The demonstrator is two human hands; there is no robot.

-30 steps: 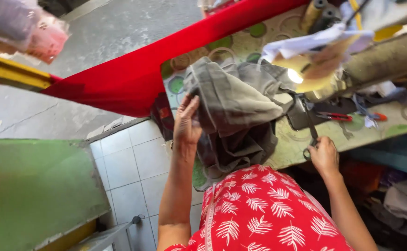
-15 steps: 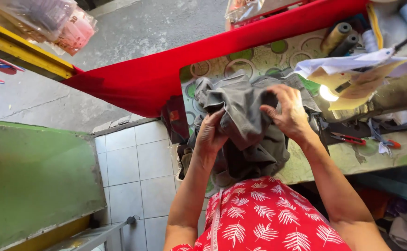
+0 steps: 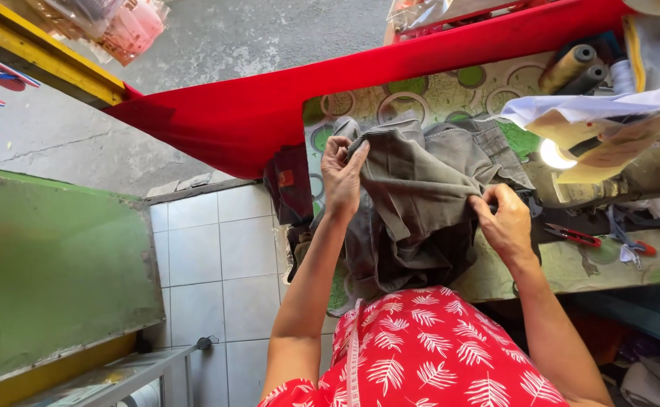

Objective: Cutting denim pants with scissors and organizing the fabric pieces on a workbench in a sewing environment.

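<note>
A grey-green garment (image 3: 420, 203) lies bunched on a sewing table (image 3: 594, 267) covered in a green circle-patterned cloth. My left hand (image 3: 343, 177) grips the garment's ribbed upper edge at the left. My right hand (image 3: 505, 222) pinches a fold of the same garment at the right, close to the sewing machine (image 3: 631, 173). The garment's lower part hangs over the table's front edge toward my red leaf-print clothing (image 3: 428, 354).
A lit lamp (image 3: 550, 154) shines under paper sheets (image 3: 609, 120) on the machine. Red-handled snips (image 3: 571, 235) lie right of my right hand. Thread cones (image 3: 571, 68) stand at the back. A red cloth (image 3: 330, 90) spans the table's far side; a green panel (image 3: 51, 264) stands left over a tiled floor.
My hands have spread apart on the garment: the left went to its upper left edge, the right came down to its right side. The cloth is pulled flatter between them.
</note>
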